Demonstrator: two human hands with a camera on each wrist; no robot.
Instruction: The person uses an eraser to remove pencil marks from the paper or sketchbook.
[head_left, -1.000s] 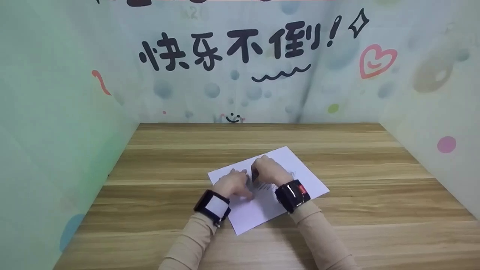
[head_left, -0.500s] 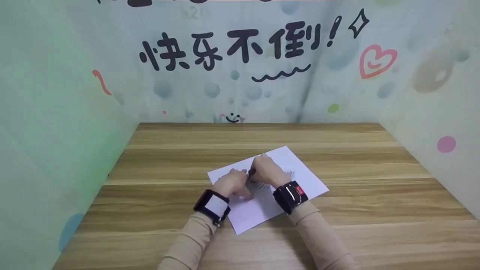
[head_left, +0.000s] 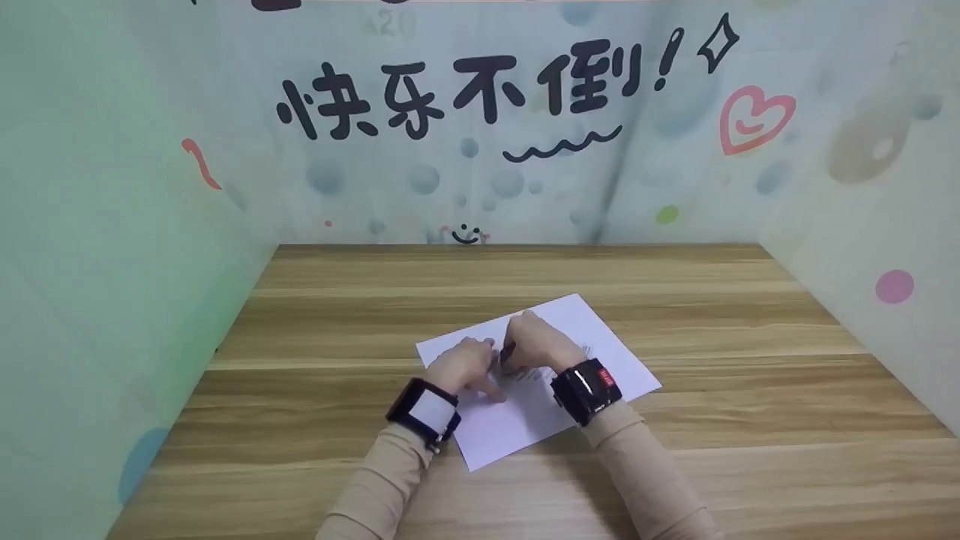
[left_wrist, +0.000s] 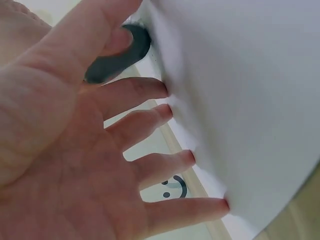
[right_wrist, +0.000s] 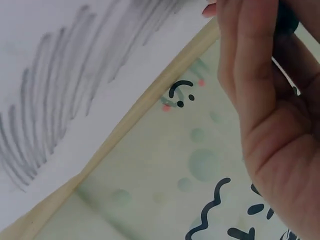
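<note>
Wood-grain laminate table (head_left: 375, 315), banded in light and dark brown, is enclosed on 3 sides by smooth pale green-blue panels (head_left: 112, 247). On the far panel are bold black brush-style characters (head_left: 457, 94), a black wavy line, a pink heart outline (head_left: 754, 120) and soft round dots; a small black smiley (head_left: 466, 236) sits just above the table's far edge.

1 white rectangular paper sheet (head_left: 517, 427) lies flat on the table at the centre near side, turned at an angle. Its surface is matte and smooth. Grey streaks of pencil shading (right_wrist: 55, 115) run in roughly parallel slanted strokes across part of it, uneven in density.

Left hand (head_left: 466, 369) rests on the sheet's left part. In the left wrist view its 4 fingers (left_wrist: 145, 120) are extended and spread, fingertips pressing the white sheet; the thumb lies close against a dark rounded object whose nature cannot be determined there.

Right hand (head_left: 536, 341) sits just right of the left hand, over the shaded area. Its fingers are curled and gripping a small dark object (head_left: 508, 351), held down at the paper between the 2 hands; the shape appears short and blunt, detail too small to settle.

Both wrists carry black strapped devices (head_left: 426, 411), with beige ribbed knit sleeves (head_left: 375, 487) behind them.
</note>
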